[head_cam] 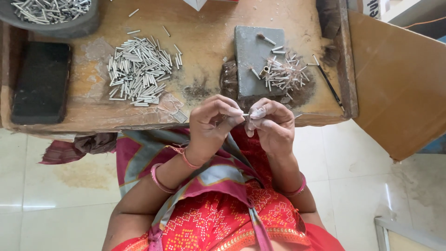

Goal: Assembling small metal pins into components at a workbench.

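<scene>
I see both hands meeting just off the near edge of the low wooden bench (204, 32), over the lap, with bare tiled floor (60, 186) open on either side. My left hand (211, 125) is closed, pinching a short metal tube (245, 115) at its fingertips; my right hand (274, 123) is closed too, its fingertips at the tube's other end. The tube is thin, silvery and lies level between the hands. On the bench I count one grey block (251, 58), one black slab (42, 83), one thin black stick (330, 86), one grey bowl (69, 28) of tubes and two loose heaps: a big pile (139, 72) and a smaller scatter (285, 74).
</scene>
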